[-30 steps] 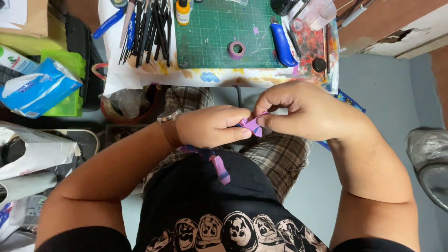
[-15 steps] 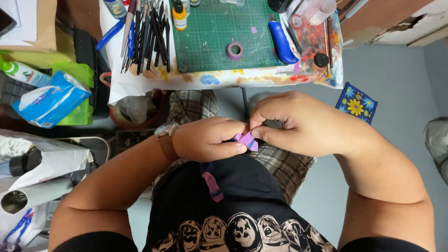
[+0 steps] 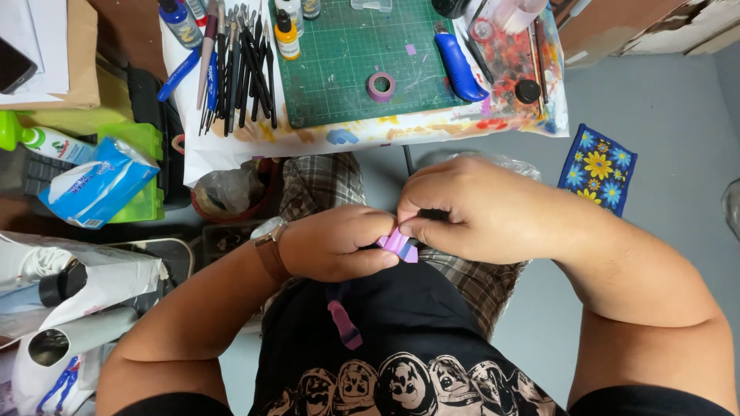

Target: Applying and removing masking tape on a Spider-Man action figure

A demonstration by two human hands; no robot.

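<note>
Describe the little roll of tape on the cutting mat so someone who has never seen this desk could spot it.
Find the green cutting mat at the top of the view. The roll of tape lies flat near its lower edge, left of the blue utility knife. It is the only small purple ring there, with its hollow centre showing the mat.

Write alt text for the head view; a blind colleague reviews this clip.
Both hands, left hand and right hand, pinch a small purple strip over the lap. Beyond lies a green cutting mat with a purple tape roll.
</note>
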